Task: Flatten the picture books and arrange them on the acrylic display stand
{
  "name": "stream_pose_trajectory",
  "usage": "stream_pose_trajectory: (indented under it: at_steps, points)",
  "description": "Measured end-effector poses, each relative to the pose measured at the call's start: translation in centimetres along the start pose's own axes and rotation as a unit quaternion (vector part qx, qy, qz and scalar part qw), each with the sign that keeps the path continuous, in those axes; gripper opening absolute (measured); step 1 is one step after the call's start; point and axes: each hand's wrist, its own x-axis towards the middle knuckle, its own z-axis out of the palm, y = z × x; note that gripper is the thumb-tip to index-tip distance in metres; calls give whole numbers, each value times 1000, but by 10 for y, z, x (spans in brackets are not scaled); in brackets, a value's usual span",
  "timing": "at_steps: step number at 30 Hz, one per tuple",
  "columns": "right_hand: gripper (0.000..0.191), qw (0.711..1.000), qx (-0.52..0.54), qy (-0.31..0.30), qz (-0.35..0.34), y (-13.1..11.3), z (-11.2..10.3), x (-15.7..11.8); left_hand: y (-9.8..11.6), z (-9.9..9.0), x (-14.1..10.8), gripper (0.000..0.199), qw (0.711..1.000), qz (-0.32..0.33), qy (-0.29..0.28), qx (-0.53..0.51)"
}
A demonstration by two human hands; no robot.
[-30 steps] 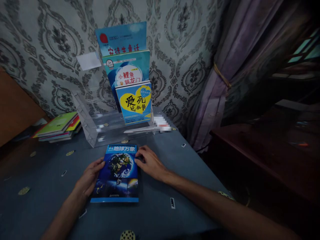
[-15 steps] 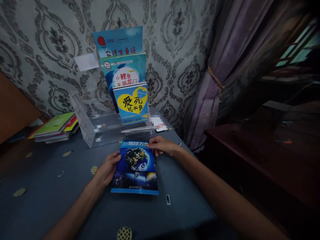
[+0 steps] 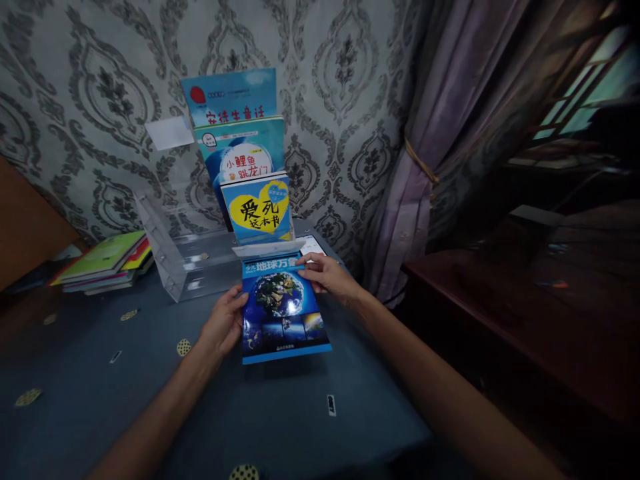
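A dark blue book with a globe on its cover [image 3: 283, 310] is held by both hands above the table, just in front of the clear rack. My left hand [image 3: 227, 320] grips its left edge, thumb on the cover. At the upper right edge, my right hand [image 3: 325, 275] pinches the book, fingers partly over the title. Behind it, the clear acrylic book rack [image 3: 173, 273] holds a blue book with a yellow heart [image 3: 260, 210], a teal book [image 3: 245, 150] and a taller blue book [image 3: 230, 93], stepped upward toward the wall.
A stack of books [image 3: 103, 263] lies left of the rack. A phone-like flat object [image 3: 311, 245] rests behind my right hand. The blue tablecloth [image 3: 165, 413] ends at a right edge, beyond which stands dark red furniture [image 3: 500, 320]. A purple curtain [image 3: 415, 193] hangs at the right.
Both hands have raised the globe book off the table and moved it toward the rack's front. Its top edge now reaches the lowest tier. The camera view has shifted slightly.
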Motion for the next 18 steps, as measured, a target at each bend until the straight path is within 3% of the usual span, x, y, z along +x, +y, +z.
stream_pose_trajectory:
  at_steps: [7,18]
  points:
    - [66,998,35,33,-41,4,2,6,5,7,15,25,999,43,-14,6]
    - [50,993,18,57,-99,-3,-3,45,12,12,43,33,993,121,5,13]
